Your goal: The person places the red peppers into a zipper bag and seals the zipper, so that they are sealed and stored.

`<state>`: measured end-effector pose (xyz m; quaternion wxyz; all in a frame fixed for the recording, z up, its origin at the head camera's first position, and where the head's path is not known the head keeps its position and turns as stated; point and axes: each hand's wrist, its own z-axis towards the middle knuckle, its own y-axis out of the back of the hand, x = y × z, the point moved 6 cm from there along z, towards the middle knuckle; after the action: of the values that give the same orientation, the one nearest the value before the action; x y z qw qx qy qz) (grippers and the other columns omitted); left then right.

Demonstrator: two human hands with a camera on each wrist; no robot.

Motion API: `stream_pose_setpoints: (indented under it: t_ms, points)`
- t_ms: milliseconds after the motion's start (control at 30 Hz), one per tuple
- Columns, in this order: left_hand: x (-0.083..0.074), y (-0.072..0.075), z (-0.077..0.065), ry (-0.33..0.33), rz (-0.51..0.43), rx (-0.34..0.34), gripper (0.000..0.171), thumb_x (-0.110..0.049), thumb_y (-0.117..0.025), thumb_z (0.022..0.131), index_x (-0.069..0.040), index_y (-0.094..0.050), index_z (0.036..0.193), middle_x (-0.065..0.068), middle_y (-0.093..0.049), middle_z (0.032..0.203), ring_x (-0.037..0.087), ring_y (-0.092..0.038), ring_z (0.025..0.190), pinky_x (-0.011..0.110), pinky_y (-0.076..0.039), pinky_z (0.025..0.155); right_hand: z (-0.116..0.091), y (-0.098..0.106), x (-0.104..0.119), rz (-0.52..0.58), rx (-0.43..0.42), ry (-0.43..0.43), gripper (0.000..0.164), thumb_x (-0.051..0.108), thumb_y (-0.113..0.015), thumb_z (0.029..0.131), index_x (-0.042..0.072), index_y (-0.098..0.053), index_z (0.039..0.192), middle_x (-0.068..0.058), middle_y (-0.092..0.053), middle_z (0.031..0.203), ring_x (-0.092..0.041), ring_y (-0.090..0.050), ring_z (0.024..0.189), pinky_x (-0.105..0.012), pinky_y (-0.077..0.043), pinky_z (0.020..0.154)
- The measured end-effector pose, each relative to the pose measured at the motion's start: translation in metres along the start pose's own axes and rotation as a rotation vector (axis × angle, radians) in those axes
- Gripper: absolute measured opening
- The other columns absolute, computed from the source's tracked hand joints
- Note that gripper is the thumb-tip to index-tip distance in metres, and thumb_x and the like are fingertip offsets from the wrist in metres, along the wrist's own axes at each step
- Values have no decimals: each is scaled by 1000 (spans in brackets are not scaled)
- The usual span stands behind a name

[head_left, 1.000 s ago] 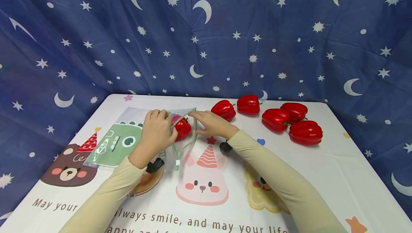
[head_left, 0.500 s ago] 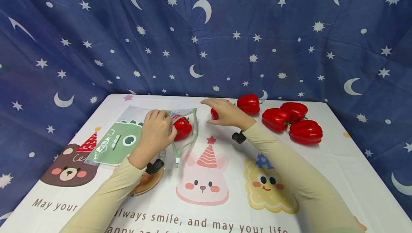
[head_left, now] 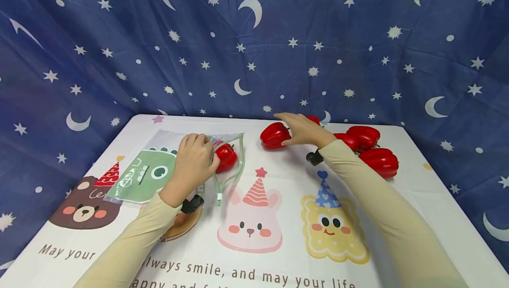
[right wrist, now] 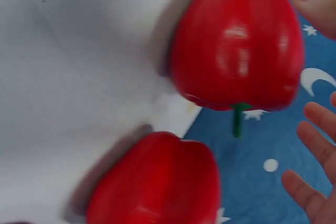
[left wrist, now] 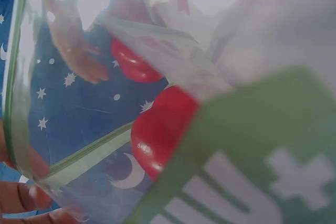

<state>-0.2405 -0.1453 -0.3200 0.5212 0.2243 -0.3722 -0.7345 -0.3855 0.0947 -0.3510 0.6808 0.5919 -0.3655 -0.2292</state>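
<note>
Near the bag [head_left: 133,182], "May your" lettering [head_left: 67,251]

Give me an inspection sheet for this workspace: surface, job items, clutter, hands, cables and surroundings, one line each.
Surface: white tabletop printed with cartoon characters and lettering.
Job items: clear zip bag with green trim and print; one red pepper at its mouth, seemingly inside. Five more outside: a near pepper by the right hand, another partly behind that hand, three grouped farther right.
Clutter: nothing seen.
Hands: left hand pinches the bag near its mouth; right hand is spread beside the near pepper, apparently not gripping it.
Cables: nothing seen.
Surroundings: blue curtain with white moons and stars; a black device at each wrist.
</note>
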Motion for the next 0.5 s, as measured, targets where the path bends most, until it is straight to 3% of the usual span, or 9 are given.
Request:
stream_pose_setpoints:
  t_ms: [500]
  points:
    - [2,0,1,5,-2,5,15,-10,-58,75,-3,-57,62,15,-63,84,35,-55,88,45,-42,92,9,-24,-17,-14,67,-50,88,27,-77,73,4,-31,144,-17,-40,145,-34,-36,135,-55,-27,111]
